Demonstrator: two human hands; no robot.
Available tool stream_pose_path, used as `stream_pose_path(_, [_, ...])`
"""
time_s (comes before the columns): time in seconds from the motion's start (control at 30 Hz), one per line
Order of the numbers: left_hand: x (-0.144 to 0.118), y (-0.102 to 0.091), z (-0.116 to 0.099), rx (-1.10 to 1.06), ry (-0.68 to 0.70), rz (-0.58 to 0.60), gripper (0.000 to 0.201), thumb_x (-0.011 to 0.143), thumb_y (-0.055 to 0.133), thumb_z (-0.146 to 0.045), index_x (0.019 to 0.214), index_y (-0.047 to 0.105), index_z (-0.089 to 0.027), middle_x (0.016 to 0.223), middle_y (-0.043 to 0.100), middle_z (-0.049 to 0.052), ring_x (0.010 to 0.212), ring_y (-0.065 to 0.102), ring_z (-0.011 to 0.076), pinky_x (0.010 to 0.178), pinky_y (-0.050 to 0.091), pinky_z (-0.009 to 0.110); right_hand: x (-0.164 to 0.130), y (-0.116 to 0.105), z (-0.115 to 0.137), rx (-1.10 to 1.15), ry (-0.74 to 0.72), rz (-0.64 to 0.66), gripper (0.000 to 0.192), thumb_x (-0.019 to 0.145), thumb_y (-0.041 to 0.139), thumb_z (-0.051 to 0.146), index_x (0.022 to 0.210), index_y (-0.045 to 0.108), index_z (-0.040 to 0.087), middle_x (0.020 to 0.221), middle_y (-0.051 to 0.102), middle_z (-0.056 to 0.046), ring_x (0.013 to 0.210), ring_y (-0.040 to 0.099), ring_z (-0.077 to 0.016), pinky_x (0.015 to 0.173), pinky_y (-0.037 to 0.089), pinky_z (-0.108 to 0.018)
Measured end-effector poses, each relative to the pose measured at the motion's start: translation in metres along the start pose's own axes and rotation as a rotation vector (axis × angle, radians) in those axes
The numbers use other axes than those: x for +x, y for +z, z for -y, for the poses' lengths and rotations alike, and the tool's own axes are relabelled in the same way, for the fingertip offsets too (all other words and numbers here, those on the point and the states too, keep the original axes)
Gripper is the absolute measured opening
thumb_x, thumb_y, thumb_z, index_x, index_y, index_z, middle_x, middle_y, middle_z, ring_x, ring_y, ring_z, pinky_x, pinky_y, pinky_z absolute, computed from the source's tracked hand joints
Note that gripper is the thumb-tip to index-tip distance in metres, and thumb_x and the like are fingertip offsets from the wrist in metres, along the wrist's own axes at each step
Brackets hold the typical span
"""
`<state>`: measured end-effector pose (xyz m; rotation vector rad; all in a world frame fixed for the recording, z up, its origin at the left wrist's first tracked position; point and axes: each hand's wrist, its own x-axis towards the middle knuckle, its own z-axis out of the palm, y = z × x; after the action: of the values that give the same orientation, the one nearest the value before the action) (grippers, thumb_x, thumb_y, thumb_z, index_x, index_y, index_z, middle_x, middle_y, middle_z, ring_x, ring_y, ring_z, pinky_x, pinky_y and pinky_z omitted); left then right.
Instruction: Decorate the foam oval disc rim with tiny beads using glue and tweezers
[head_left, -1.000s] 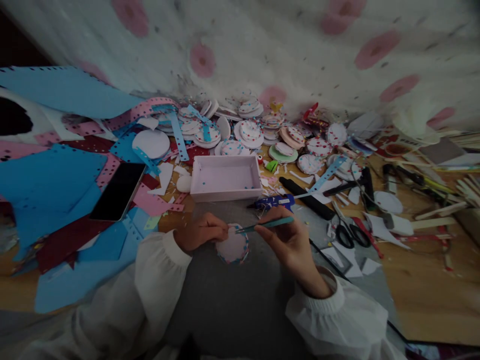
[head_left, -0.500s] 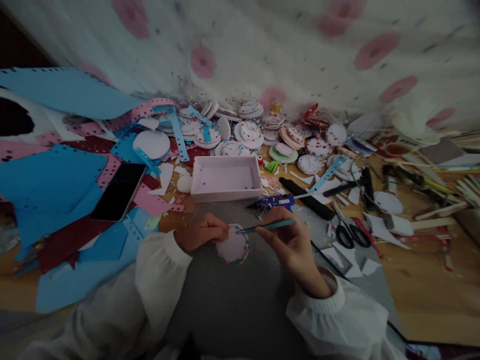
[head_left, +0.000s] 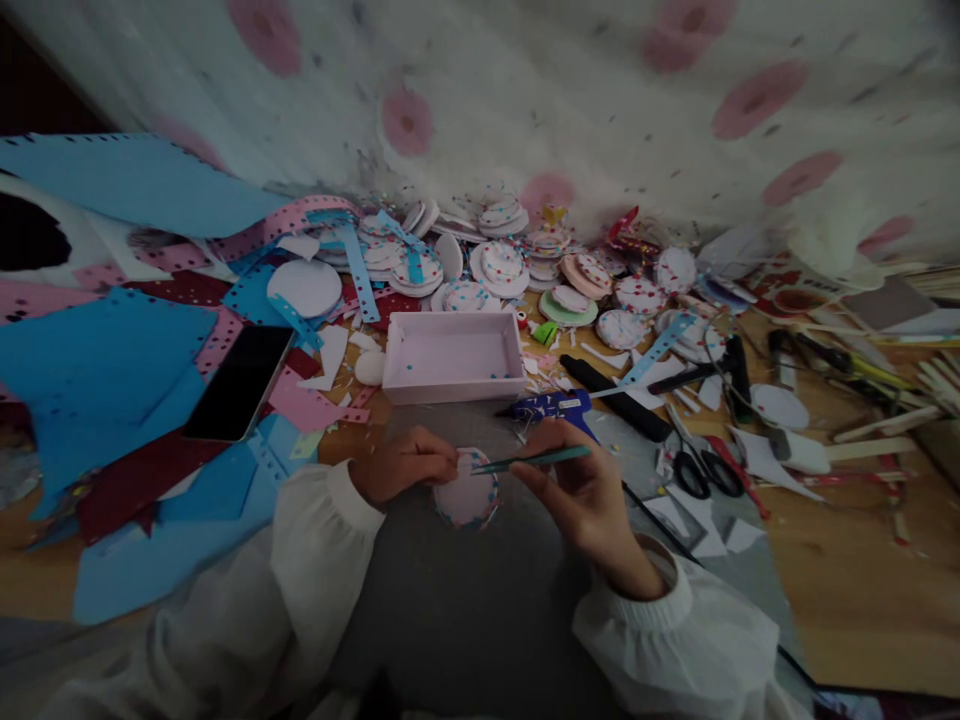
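Observation:
A small round white disc (head_left: pixel 466 497) with red and blue dots around its rim lies over the grey mat, directly before me. My left hand (head_left: pixel 411 466) is closed, its thumb and fingertips pinched at the disc's upper left edge. From the other side, my right hand (head_left: pixel 576 490) grips a pair of green tweezers (head_left: pixel 547 456) between thumb and fingers. The tweezers' tips reach over the upper part of the disc. Whether anything tiny is between the tips is too small to tell.
Beyond my hands stands a shallow pale pink box (head_left: pixel 454 392). A blue glue gun (head_left: pixel 553 404) and scissors (head_left: pixel 697 465) lie to the right. On the left are a phone (head_left: pixel 240 384) and coloured sheets (head_left: pixel 97 350). Several decorated discs (head_left: pixel 499 268) are heaped along the back.
The tweezers' tips have dipped very slightly over the disc, and the right hand has tilted a little with them. My left hand stays at the disc's edge.

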<state>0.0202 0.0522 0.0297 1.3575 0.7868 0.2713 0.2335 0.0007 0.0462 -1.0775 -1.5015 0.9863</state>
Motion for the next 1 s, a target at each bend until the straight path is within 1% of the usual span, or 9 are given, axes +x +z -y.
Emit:
stream_pose_path(0.2, [-0.0004,0.0003,-0.0056,0.017,0.01,0.019,0.028,0.069,0.05,-0.025,0.046,0.036,-0.017,0.047,0.029,-0.005,0.048,0.026,0.0076,0.048,0.02,0.024,0.0021,-0.0021,0.0044,0.003,0.02,-0.076,0.012,0.078,0.069,0.023,0.072,0.058,0.022,0.064,0.055,0.001,0.06,0.051,-0.014,0.054,0.04,-0.027])
stream_pose_path(0.37, [-0.0002,0.0003,-0.0055,0.002,0.03,0.019,0.029,0.07,0.05,-0.026,0.046,0.036,-0.017,0.047,0.028,-0.006,0.048,0.024,0.0075,0.047,0.019,0.024,0.0015,-0.0027,0.0019,-0.038,0.009,-0.039,0.013,0.079,0.068,0.025,0.071,0.058,0.022,0.064,0.056,0.001,0.061,0.051,-0.0145,0.054,0.04,-0.028])
stream_pose_path(0.43, [-0.0001,0.0003,-0.0035,-0.005,0.024,0.02,0.031,0.07,0.051,-0.027,0.046,0.034,-0.017,0.047,0.028,-0.005,0.048,0.025,0.0075,0.048,0.02,0.024,0.0005,-0.0025,0.0008,-0.042,-0.002,-0.024,0.013,0.08,0.067,0.025,0.072,0.058,0.022,0.064,0.056,0.001,0.061,0.051,-0.0147,0.054,0.04,-0.028])
stream_pose_path(0.53, [0.0001,0.0001,-0.0011,0.0,0.019,0.012,0.03,0.069,0.051,-0.028,0.046,0.036,-0.017,0.048,0.03,-0.005,0.049,0.026,0.0077,0.048,0.021,0.024,-0.0005,-0.0021,0.0003,-0.048,-0.005,-0.007,0.012,0.08,0.067,0.024,0.073,0.058,0.022,0.065,0.055,0.001,0.061,0.05,-0.0144,0.054,0.04,-0.029])
stream_pose_path(0.6, [0.0002,-0.0002,-0.0005,0.003,0.021,0.011,0.03,0.07,0.051,-0.028,0.046,0.036,-0.017,0.047,0.03,-0.005,0.048,0.026,0.0076,0.048,0.02,0.024,-0.0002,-0.0019,0.001,-0.034,-0.005,-0.011,0.012,0.08,0.067,0.023,0.073,0.058,0.022,0.065,0.055,0.001,0.061,0.05,-0.014,0.054,0.039,-0.028])
stream_pose_path(0.77, [0.0002,-0.0002,-0.0002,-0.018,0.032,0.014,0.028,0.07,0.05,-0.026,0.047,0.037,-0.017,0.047,0.03,-0.005,0.048,0.026,0.0076,0.047,0.019,0.024,0.002,-0.0028,0.0026,0.022,0.0,-0.075,0.012,0.079,0.068,0.022,0.072,0.058,0.022,0.065,0.056,0.001,0.062,0.052,-0.0145,0.055,0.04,-0.028])
stream_pose_path(1.0, [0.0001,-0.001,0.0003,0.006,0.026,0.021,0.029,0.071,0.051,-0.026,0.047,0.037,-0.016,0.048,0.03,-0.005,0.048,0.026,0.0076,0.047,0.019,0.024,0.0001,-0.0029,-0.0007,-0.018,-0.028,-0.029,0.011,0.079,0.068,0.019,0.074,0.058,0.022,0.066,0.057,0.001,0.063,0.052,-0.0141,0.057,0.04,-0.028])
